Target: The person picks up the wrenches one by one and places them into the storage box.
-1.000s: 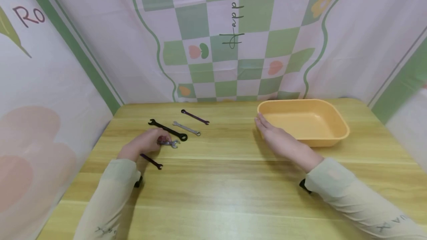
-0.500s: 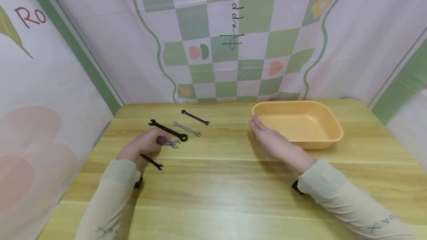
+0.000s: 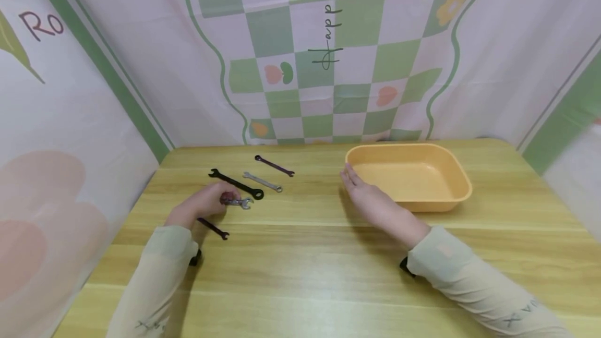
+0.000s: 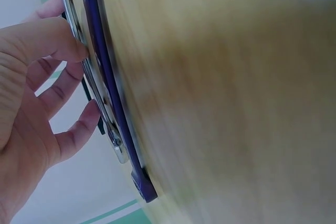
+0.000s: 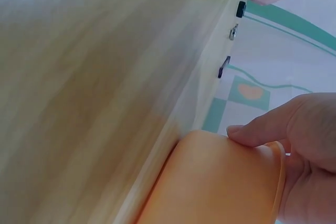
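My left hand [image 3: 213, 200] is low over the table on the left, its thumb and fingers on a silver wrench [image 3: 245, 203]. Part of that wrench is hidden by the fingers. Nearer me lies a purple wrench [image 3: 213, 228], also seen close beside the hand in the left wrist view. A black wrench [image 3: 237, 183], a smaller silver wrench [image 3: 263, 181] and another purple wrench [image 3: 275, 166] lie beyond. At the right, my right hand [image 3: 373, 202] grips the left end of a yellow-orange plastic basin [image 3: 434, 206]. In the right wrist view its thumb presses the outer wall [image 5: 220, 177].
The wooden table [image 3: 300, 265] carries everything. Behind it hangs a checked, printed curtain [image 3: 319, 93], and a light cloth [image 3: 84, 171] closes off the left side. Table surface shows between the wrenches and the basin.
My right hand has drawn the basin to the left across the table, in steady small shifts. The left hand and the wrenches have stayed in place.
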`<state>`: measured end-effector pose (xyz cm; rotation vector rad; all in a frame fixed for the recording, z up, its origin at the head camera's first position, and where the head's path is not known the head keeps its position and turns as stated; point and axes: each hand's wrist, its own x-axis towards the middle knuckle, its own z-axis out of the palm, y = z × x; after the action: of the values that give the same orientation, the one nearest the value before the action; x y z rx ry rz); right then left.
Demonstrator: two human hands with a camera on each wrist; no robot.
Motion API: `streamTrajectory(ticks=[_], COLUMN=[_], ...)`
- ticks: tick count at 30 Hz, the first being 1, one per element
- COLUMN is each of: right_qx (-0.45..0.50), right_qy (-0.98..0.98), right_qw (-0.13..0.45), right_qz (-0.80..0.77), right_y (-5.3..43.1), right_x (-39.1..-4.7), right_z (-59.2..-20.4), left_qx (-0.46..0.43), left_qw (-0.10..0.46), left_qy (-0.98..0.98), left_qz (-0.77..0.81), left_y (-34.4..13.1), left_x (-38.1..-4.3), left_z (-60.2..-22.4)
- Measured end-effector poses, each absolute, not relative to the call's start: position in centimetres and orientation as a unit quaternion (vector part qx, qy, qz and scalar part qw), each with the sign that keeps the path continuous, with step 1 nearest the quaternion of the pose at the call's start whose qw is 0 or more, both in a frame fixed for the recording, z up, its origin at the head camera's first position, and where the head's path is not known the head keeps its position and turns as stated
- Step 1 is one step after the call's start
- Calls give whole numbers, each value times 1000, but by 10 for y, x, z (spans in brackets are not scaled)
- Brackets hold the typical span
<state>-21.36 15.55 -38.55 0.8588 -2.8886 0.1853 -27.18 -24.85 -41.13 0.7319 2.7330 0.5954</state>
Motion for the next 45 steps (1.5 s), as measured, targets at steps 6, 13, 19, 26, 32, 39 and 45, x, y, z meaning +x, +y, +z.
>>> streamTrajectory(ticks=[6, 13, 19, 26, 32, 39, 45], right_qx=[295, 296, 303, 285, 282, 284, 289], right_qy=[-951, -950, -948, -952, -952, -952, -951], right_qw=[76, 81, 75, 43, 37, 36, 34], right_qz=[53, 65, 68, 99, 110, 109, 109], right_y=[146, 134, 124, 114, 108, 102, 99], right_x=[-211, -210, -209, -210, -210, -210, -210], right_z=[-387, -388, -389, -387, -386, -386, -385], left_qx=[251, 250, 245, 244, 251, 262, 256], left_qw=[128, 134, 135, 136, 134, 130, 139], left_qy=[939, 939, 939, 938, 937, 935, 936], left_qz=[199, 192, 199, 203, 205, 199, 199], left_y=[-248, -247, -247, -246, -246, -247, -246], left_x=[-272, -271, -271, -271, -273, -276, -275], left_z=[-411, -410, -411, -409, -408, -409, -406])
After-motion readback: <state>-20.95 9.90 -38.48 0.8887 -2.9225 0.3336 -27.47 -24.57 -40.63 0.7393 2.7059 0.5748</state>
